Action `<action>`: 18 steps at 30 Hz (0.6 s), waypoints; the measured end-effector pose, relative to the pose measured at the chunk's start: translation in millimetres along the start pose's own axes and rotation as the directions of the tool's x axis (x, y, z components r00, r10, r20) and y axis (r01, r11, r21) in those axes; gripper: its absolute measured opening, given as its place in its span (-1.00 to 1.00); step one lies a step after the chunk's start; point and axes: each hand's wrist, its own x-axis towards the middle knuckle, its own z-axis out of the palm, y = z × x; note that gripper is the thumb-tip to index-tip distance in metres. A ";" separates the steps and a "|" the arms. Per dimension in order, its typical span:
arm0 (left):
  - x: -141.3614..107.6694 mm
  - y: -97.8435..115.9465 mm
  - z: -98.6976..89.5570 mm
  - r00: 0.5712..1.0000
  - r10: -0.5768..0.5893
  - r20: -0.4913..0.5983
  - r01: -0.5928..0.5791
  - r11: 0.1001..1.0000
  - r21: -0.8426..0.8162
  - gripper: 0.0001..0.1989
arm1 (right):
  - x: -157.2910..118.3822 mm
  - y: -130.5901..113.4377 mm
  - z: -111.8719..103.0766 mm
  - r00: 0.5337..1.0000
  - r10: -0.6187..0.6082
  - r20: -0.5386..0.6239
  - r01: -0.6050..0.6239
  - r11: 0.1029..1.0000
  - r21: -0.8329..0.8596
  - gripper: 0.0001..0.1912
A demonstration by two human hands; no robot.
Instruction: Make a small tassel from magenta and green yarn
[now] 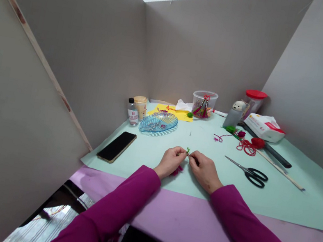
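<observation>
My left hand (170, 161) and my right hand (203, 170) meet over the pale green table cover (149, 156), fingertips almost touching. Between them a small piece of green yarn (188, 150) sticks up from my left fingertips, which pinch it. A magenta yarn tassel (177, 171) hangs beside my left palm. The fingers of my right hand are closed on a thin, dark tool that points at the green yarn; most of it is hidden in the hand.
Black-handled scissors (252, 174) lie to the right, a phone (117, 146) to the left. A blue glass dish (158, 124) holds small beads. Behind stand a clear tub (203, 103), a grey bottle (234, 115) and a tissue pack (264, 127). Red yarn (247, 147) lies at the right.
</observation>
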 end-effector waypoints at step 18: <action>2.4 1.4 -0.1 0.999 0.049 -0.002 -0.049 0.993 0.111 -0.75 | -0.4 2.3 -0.6 0.996 0.030 -0.084 -0.046 0.979 -0.199 -0.78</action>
